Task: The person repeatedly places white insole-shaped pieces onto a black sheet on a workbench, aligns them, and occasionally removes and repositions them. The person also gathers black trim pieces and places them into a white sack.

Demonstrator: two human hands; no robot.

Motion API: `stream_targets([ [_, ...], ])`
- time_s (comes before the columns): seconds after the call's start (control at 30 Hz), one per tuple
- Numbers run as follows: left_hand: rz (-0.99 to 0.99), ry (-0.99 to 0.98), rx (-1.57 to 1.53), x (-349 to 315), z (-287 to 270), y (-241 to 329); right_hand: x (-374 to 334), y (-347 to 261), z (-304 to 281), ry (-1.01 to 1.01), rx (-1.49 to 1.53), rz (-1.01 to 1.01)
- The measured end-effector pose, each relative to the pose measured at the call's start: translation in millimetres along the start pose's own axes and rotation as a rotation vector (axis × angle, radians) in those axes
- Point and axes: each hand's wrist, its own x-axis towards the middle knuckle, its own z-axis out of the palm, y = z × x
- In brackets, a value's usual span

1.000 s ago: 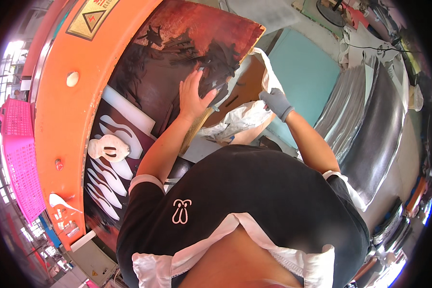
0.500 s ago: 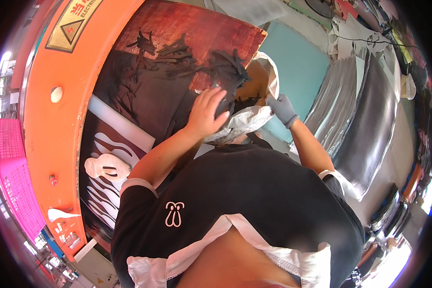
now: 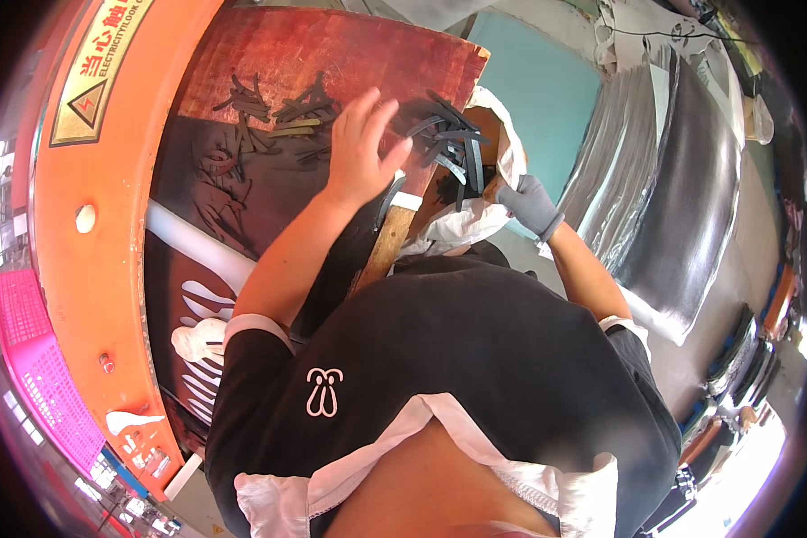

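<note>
clamped on white bag (image 3: 512, 154) with gloved right hand (image 3: 532, 208), fingers apart on bare left hand (image 3: 360, 154), dark strips (image 3: 460, 134) at its three o'clock

From where I'm standing, the dark strips (image 3: 472, 160) look rubbery and mostly matt, with a faint sheen on a few. The white bag (image 3: 514, 148) is thin and crinkled, like woven plastic, and the grey glove (image 3: 531, 208) on the right hand (image 3: 527, 203) looks like close-knit cloth, dull all over. The red board (image 3: 359, 49) is scuffed and streaky; the bar near it (image 3: 382, 247) is bare, rough wood. Smooth orange paint coats the machine panel (image 3: 94, 269) — metal, by its look. The pink basket (image 3: 49, 359) is perforated plastic — the black sheeting (image 3: 677, 215) properly glossy.
</note>
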Motion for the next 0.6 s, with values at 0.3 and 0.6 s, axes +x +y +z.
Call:
stream_targets([
  [0.3, -0.025, -0.463, -0.070, -2.6, 40.7, 29.8, -20.1, -6.0, -0.9, -0.055, 0.066, -0.005],
  [0.6, 0.043, 0.033, 0.156, -2.6, -55.7, -30.1, -35.0, -16.3, 4.4, -0.013, -0.087, 0.117],
])
